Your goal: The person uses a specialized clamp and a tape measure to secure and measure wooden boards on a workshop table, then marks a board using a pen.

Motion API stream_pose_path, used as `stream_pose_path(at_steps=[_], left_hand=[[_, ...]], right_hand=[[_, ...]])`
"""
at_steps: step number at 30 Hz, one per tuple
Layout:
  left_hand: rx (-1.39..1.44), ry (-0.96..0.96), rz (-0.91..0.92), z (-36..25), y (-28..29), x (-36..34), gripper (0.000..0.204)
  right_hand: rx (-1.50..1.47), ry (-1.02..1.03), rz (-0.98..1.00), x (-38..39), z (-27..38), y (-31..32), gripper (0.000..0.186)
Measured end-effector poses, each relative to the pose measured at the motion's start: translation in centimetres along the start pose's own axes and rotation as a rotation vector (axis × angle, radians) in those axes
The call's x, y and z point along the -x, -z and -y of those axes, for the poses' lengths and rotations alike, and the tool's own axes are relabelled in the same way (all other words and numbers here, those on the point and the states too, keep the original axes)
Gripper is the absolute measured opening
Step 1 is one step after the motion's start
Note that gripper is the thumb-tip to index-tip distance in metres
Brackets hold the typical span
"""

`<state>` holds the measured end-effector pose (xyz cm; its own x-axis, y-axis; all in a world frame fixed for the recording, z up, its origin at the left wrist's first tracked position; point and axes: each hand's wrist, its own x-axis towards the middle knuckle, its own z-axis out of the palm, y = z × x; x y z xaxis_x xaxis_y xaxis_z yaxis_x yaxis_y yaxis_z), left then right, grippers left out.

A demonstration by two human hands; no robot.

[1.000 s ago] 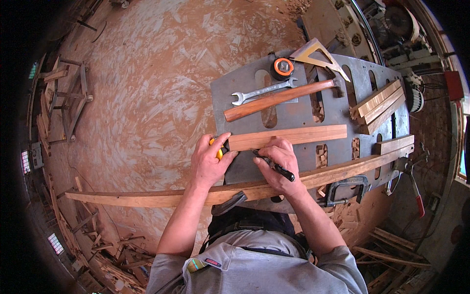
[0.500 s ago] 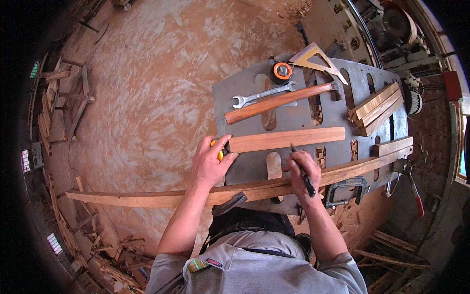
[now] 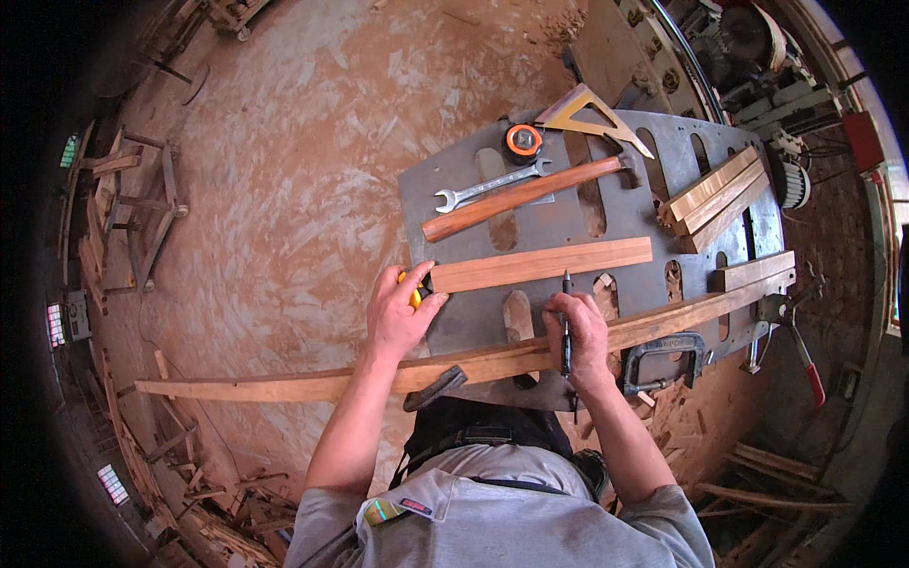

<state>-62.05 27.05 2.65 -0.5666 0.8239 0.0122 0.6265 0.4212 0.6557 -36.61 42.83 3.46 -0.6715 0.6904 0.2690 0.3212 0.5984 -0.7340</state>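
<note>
A flat reddish wooden board (image 3: 544,265) lies crosswise on a grey slotted metal table (image 3: 454,331). My left hand (image 3: 402,308) is closed around a yellow-and-black hand tool (image 3: 413,289) at the board's left end; my palm and fingers cover most of the tool. Thumb and forefinger touch or nearly touch the board's end. In my right hand (image 3: 579,331) is a black pen (image 3: 566,322), its tip pointing away from me just below the board's near edge. Whether the tip touches anything I cannot tell.
Beyond the board lie a hammer (image 3: 530,196), a wrench (image 3: 492,185), an orange-black tape measure (image 3: 523,142) and a triangular square (image 3: 595,115). Wood strips (image 3: 715,199) sit at right. A long wooden beam (image 3: 284,386) crosses under my forearms, near a C-clamp (image 3: 663,360).
My right hand has turned the pen more upright and drawn its tip slightly back from the board's edge. The left hand keeps its hold. The whole view has shifted slightly.
</note>
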Motion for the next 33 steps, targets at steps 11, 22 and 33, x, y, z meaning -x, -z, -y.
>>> stream_pose_path(at_steps=[11, 22, 33], left_hand=[[0.031, 0.098, 0.034, -0.6, 0.2, 0.1, 0.054], [0.065, 0.051, -0.005, 0.0, -0.3, 0.2, 0.055], [0.025, 0.089, 0.008, -0.3, 0.0, 0.3, 0.055]], right_hand=[[0.066, 0.043, 0.061, 0.2, 0.2, 0.0, 0.036], [0.156, 0.092, 0.071, -0.1, 0.6, 0.2, 0.050], [0.167, 0.080, 0.144, -0.2, 1.2, 0.4, 0.048]])
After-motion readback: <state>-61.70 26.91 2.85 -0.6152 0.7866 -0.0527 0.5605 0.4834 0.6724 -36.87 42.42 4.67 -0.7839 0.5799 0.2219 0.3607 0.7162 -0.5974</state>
